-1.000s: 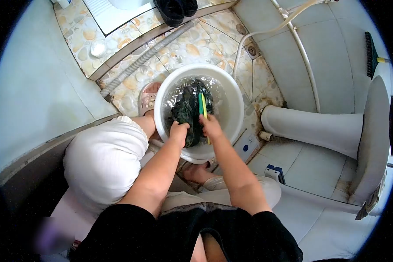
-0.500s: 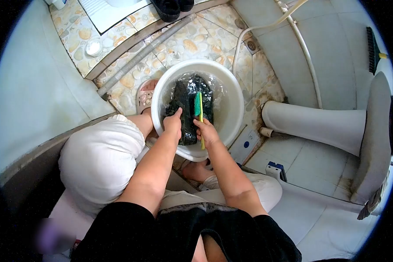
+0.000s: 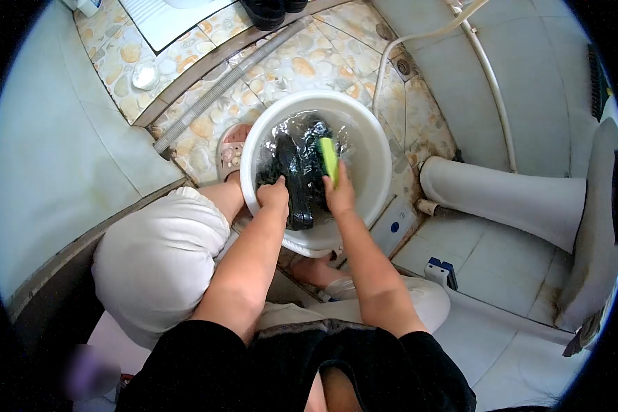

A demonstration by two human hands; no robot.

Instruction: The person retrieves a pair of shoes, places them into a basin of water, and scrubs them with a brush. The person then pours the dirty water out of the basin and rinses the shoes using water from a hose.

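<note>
A round white basin [image 3: 386, 161] stands on the floor with water in it. Dark, wet cloth [image 3: 296, 182] lies in the water, bunched along the basin's left and middle. My left hand [image 3: 273, 194] is closed on the cloth's left edge, near the basin's lower left. In my right hand [image 3: 340, 196] is a brush [image 3: 329, 158] with a yellow-green back, which faces up. Its bristles are mostly hidden against the cloth's right part.
A pink clog [image 3: 232, 147] is on my foot left of the basin. A grey corrugated hose [image 3: 220, 86] runs along the step behind it. To the right are a white pedestal [image 3: 498, 196] and a blue-and-white brush [image 3: 441, 272]. Dark shoes [image 3: 264, 12] sit at the top.
The brush has turned from edge-on to back up and moved slightly right with my right hand. My left hand has shifted a little lower on the cloth. The whole view has shifted slightly.
</note>
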